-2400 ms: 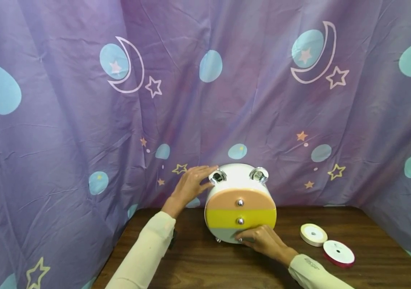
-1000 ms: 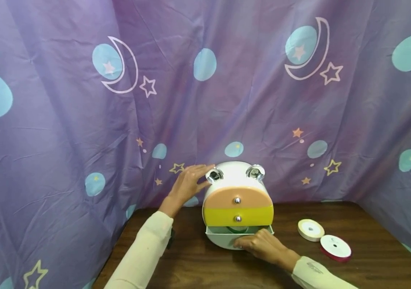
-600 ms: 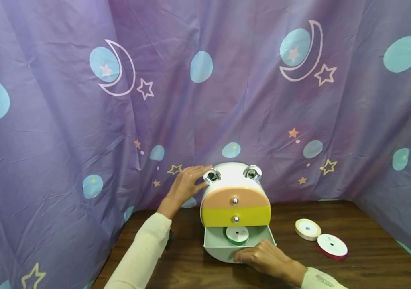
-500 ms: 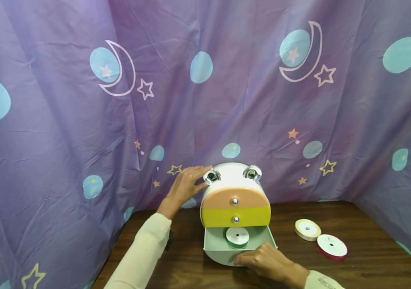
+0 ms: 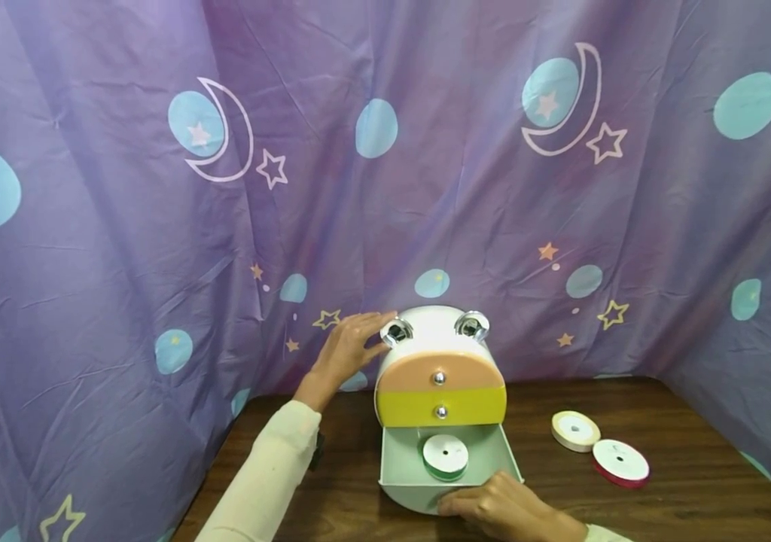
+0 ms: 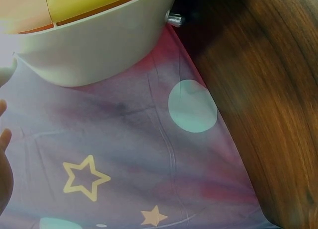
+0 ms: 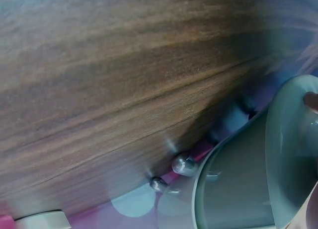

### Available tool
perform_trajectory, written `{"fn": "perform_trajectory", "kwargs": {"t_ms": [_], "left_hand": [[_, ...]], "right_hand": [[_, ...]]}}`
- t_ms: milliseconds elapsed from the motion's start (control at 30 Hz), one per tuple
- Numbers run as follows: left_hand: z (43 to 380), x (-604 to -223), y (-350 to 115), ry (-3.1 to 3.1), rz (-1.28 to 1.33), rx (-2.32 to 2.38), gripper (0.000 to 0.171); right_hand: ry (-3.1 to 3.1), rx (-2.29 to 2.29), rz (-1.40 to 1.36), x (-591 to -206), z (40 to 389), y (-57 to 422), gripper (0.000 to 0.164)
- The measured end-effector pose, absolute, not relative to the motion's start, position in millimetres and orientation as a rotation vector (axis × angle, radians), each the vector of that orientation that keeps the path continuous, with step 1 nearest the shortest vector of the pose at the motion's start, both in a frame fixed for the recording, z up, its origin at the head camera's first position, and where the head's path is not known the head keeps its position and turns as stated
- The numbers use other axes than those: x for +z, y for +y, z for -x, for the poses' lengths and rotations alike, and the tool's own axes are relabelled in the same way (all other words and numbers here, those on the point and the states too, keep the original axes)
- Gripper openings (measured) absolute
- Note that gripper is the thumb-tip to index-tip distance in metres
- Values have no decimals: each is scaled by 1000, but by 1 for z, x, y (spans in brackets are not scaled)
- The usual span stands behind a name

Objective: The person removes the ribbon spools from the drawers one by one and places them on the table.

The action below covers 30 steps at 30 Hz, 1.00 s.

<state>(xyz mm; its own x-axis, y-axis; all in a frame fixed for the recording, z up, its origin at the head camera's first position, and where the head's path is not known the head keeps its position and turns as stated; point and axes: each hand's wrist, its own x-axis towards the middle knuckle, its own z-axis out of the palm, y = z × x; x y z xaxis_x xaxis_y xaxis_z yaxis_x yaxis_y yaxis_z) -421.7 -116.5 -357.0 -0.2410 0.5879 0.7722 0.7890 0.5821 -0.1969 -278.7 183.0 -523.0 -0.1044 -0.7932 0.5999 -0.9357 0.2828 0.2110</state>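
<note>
A small drawer chest with a white body and two round chrome-rimmed eyes stands on the table. Its peach and yellow drawers are closed. The pale green bottom drawer is pulled well out, holding a green ribbon spool with a white face. My right hand pinches the front of this drawer at its knob, which the fingers hide. My left hand rests its extended fingers against the chest's left eye. In the left wrist view, fingertips show at the edge beside the white body.
On the wooden table, right of the chest, lie a cream ribbon spool and a pink ribbon spool, side by side. A purple curtain with moons and stars hangs behind and along both sides.
My right hand has drawn the bottom drawer from closed to far out, toward me, uncovering the green ribbon spool. My left hand has stayed at the chest's left eye.
</note>
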Motion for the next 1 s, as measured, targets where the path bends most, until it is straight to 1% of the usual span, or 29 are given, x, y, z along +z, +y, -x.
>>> {"fn": "perform_trajectory", "kwargs": {"t_ms": [200, 467, 667, 833, 1000], "left_hand": [[420, -360, -117, -1967, 1087, -292, 65], [420, -358, -117, -1950, 1086, -279, 66], [421, -359, -117, -1939, 1110, -276, 66], [422, -359, -117, -1955, 1108, -283, 65], [422, -358, -117, -1938, 1107, -276, 65]], "right_hand": [[-1916, 366, -1611, -523, 276, 183, 48], [-1999, 385, -1640, -523, 274, 186, 41], [-1907, 429, -1665, -507, 275, 184, 32], [-1812, 467, -1454, -489, 284, 182, 36], [-2029, 515, -1196, -480, 298, 185, 39]]}}
